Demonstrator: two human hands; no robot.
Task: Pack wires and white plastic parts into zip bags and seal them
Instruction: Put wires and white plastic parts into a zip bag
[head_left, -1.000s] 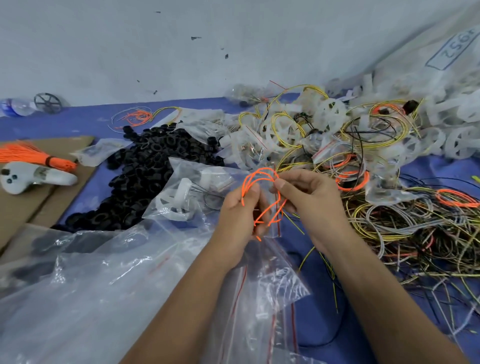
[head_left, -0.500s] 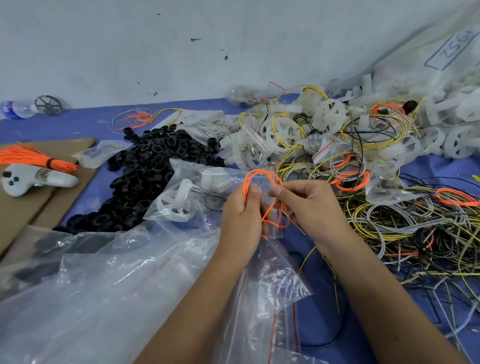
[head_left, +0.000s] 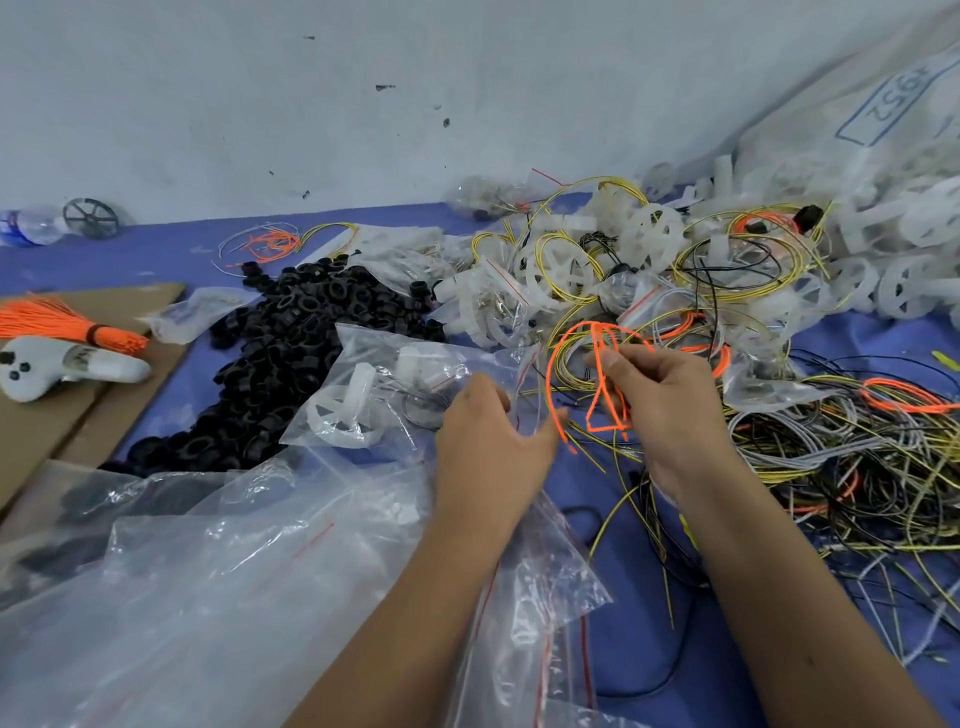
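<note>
On the tabletop, my left hand rests on zip bags at the near left, my right hand just beside it holding a looped wire. Rings lie heaped behind the bags; tangled wires spread right, plastic parts behind them, cardboard far left.

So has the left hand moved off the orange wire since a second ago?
Yes. The left hand has let go of the orange wire and dropped leftward toward the zip bag; only the right hand pinches the wire now.
</note>
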